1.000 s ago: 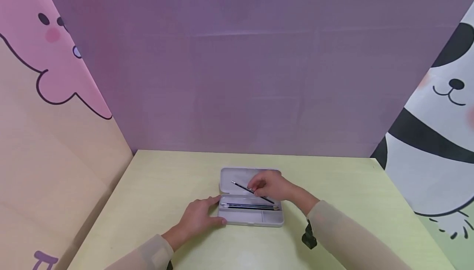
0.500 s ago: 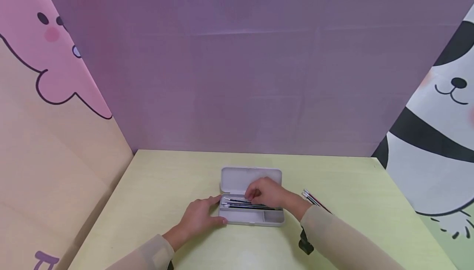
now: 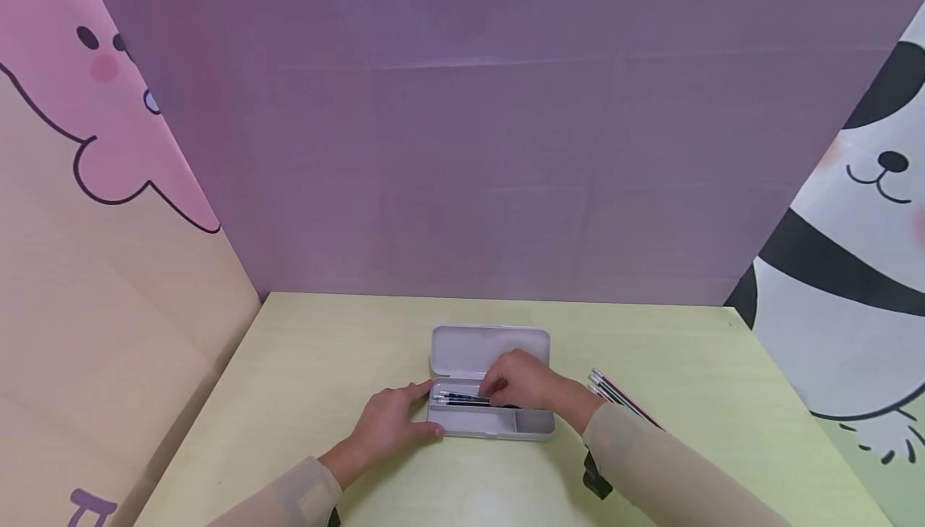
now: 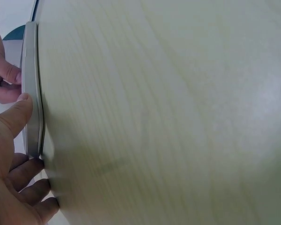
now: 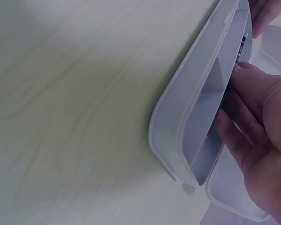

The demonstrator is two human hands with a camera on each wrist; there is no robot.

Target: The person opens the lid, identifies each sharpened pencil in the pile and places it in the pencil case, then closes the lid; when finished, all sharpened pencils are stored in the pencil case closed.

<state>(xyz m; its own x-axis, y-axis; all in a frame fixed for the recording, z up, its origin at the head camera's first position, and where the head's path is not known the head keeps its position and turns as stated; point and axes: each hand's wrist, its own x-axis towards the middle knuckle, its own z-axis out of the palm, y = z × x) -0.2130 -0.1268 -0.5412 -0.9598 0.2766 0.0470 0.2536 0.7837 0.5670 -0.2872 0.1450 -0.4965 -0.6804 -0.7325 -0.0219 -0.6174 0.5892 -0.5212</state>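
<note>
A pale grey pencil case (image 3: 470,424) lies on the table with its lid (image 3: 462,350) folded back. My left hand (image 3: 386,426) holds the case's left end, thumb at the front edge and index finger at the back corner. My right hand (image 3: 523,378) reaches into the long rear compartment, its fingers curled down on a dark pencil (image 5: 242,47). Several dark pencils (image 3: 462,401) lie side by side in that compartment, their right ends hidden by the hand. In the left wrist view, the left thumb presses the case's side wall (image 4: 32,70).
More pencils (image 3: 623,398) lie on the table right of the case, partly hidden by my right sleeve. The case's front part has a divider (image 5: 215,72). A purple wall (image 3: 462,149) stands behind the table (image 3: 347,326).
My right hand has lowered a dark pencil from above the case into the rear compartment. Pencils on the table at right have come into view. The left hand has stayed in place.
</note>
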